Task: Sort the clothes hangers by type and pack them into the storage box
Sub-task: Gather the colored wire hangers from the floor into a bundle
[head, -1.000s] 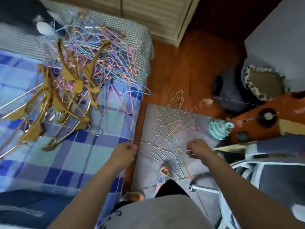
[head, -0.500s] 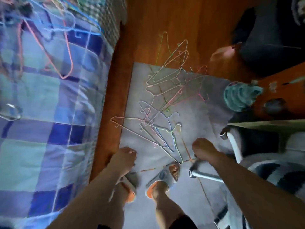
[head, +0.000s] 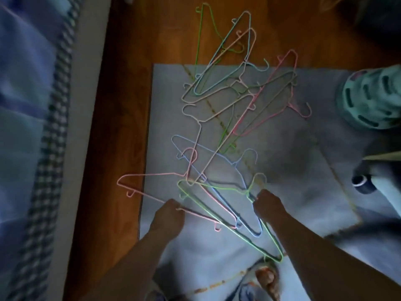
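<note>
On grey mat (head: pixel 282 170), L hand (head: pixel 168 220) fingers clamped on pink hanger (head: pixel 152 175), R hand (head: pixel 268 206) on green hanger (head: pixel 219 187).

hangers (head: pixel 225 118): pink, green, blue, white | rug (head: pixel 282 170): grey | floor (head: pixel 121 105): red-brown

This looks like a bedroom in a home. A bed (head: pixel 26 127) with a blue checked cover is at 9 o'clock. The floor (head: pixel 121 105) is brown wood with a pale rug (head: pixel 282 170) on it. Thin colored clothes hangers (head: pixel 227 94) lie on the rug near the middle.
</note>
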Demonstrator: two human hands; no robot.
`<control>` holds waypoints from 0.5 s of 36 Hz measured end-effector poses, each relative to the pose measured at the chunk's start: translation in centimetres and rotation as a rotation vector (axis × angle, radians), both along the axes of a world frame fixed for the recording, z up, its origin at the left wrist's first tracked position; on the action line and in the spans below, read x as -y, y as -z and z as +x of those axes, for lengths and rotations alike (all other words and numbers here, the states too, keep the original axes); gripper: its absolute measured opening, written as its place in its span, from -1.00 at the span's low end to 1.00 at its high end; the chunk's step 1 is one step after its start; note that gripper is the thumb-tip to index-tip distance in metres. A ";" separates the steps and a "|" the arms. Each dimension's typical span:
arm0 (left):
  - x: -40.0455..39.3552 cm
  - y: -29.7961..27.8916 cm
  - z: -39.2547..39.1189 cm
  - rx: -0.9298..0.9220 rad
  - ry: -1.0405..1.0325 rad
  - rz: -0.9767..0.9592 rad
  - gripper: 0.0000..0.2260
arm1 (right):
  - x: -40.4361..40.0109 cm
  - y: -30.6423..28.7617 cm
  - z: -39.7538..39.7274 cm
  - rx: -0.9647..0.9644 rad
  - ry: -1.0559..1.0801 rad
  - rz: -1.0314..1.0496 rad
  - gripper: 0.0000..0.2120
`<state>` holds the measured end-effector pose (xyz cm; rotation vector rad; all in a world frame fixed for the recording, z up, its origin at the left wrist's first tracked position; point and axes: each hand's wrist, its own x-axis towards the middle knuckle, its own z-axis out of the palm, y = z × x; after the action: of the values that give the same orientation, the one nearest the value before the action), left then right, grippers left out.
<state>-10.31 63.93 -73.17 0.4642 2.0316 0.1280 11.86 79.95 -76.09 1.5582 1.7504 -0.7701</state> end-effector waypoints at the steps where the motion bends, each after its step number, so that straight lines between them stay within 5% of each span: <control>1: -0.6 1.6 -0.6 -0.053 -0.013 0.021 -0.87 | -0.2 1.5 -0.5 -0.024 0.037 0.033 -0.85; 5: -2.7 6.9 -2.6 -0.297 0.127 0.145 -0.78 | 0.3 6.2 -0.9 -0.040 0.047 0.205 -0.73; 11: -2.1 11.9 -3.4 -0.495 0.573 0.160 -0.40 | 1.4 8.6 -1.1 0.102 -0.301 0.394 -0.58; 15: -0.1 11.0 -3.9 -0.645 0.742 0.110 -0.66 | 0.8 6.4 0.2 0.095 -0.323 0.377 -0.72; 18: 1.6 9.1 -4.5 -0.555 0.744 0.087 -0.63 | 0.0 3.5 0.8 0.112 -0.367 0.329 -0.70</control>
<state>-14.77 62.31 -82.26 1.3954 2.2352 -0.4092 12.61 79.94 -79.57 1.3861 2.0721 -0.2200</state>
